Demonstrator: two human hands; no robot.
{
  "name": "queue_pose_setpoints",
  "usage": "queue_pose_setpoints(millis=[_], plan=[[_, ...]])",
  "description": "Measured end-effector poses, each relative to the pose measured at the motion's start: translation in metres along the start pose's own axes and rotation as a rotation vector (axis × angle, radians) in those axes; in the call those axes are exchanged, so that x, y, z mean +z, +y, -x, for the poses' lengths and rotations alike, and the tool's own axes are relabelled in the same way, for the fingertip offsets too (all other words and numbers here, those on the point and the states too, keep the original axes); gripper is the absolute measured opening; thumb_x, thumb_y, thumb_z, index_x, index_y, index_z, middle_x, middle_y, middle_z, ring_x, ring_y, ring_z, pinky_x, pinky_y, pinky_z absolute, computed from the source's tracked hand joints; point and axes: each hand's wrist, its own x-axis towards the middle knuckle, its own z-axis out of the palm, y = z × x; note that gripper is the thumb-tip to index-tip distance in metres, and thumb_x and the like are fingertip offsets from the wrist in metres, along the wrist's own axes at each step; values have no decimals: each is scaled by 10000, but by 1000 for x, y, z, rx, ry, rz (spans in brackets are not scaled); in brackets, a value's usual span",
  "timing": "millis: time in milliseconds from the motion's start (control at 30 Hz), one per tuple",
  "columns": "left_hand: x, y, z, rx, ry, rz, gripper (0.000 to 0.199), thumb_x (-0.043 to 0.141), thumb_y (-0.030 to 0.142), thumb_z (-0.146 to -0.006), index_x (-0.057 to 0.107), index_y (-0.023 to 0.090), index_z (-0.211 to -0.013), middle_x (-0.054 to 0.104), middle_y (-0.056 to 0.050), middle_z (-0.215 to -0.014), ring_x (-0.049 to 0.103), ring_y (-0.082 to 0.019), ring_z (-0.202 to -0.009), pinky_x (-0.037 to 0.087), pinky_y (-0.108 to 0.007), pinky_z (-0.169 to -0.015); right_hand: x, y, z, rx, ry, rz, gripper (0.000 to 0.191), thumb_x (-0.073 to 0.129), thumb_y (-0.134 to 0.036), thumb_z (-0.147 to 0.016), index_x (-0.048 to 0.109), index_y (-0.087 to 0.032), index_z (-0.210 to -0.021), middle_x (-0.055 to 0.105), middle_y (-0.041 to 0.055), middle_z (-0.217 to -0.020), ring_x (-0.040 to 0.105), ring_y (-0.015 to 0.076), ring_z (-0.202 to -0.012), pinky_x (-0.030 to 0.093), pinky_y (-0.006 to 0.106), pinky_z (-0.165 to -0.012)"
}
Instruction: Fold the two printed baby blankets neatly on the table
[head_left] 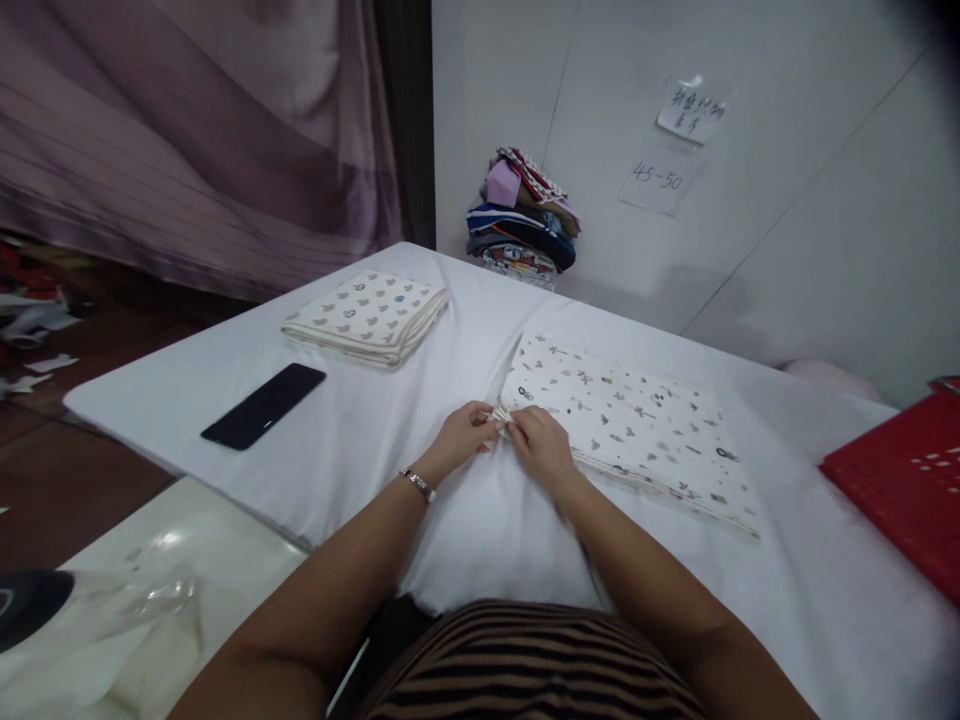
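Observation:
A folded white cloth (637, 425) with small grey and dark prints lies flat on the white-covered table (480, 320). Its near left corner is bunched between the fingers of my left hand (466, 432) and my right hand (541, 442). Both hands are closed in a pinch there, side by side, with the gathered layers showing between them. My left wrist wears a silver bracelet. The far and right parts of the cloth lie untouched.
A second folded cloth (371, 312) lies further left. A black phone (264, 406) rests near the left edge. Piled fabrics (525, 220) stand behind the table by the wall. A red crate (900, 480) is at right, and clear plastic (150, 600) lies lower left.

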Motion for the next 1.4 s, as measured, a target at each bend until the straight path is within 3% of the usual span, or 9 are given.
queue_pose_setpoints(millis=[100, 467, 800, 1000, 1400], plan=[[0, 0, 0, 1, -8, 3, 340, 683, 346, -682, 533, 174, -933, 648, -29, -836, 628, -132, -697, 473, -192, -490, 0, -2, -1, 7, 34, 15, 184, 431, -235, -914, 602, -181, -951, 604, 64, -880, 524, 186, -832, 411, 300, -738], [2, 5, 0, -27, 64, 28, 327, 698, 334, -671, 527, 153, -883, 625, -6, -647, 624, -138, -601, 479, -210, -487, 6, -1, 4, -43, -42, 10, 160, 464, -250, -892, 614, -194, -896, 594, 57, -838, 518, 190, -813, 404, 301, -722], [1, 5, 1, -25, 70, 18, 194, 630, 287, -696, 532, 159, -803, 638, -19, -710, 631, -132, -634, 489, -211, -509, 1, -6, -6, 136, -51, -187, 165, 480, -327, -895, 593, -217, -941, 607, 24, -846, 554, 156, -792, 423, 267, -683], [1, 3, 0, 39, 85, -53, 176, 610, 310, -697, 531, 162, -752, 619, -10, -653, 625, -140, -624, 473, -214, -494, 4, -5, -10, 84, -84, -108, 164, 437, -270, -921, 591, -213, -913, 610, 36, -868, 550, 163, -826, 416, 269, -698], [1, 7, 0, -9, 117, -32, 227, 626, 356, -656, 539, 158, -729, 621, -12, -609, 621, -152, -594, 485, -235, -513, 4, -11, -11, 2, -100, 12, 202, 405, -251, -936, 595, -194, -896, 594, 54, -849, 529, 168, -828, 408, 273, -723]])
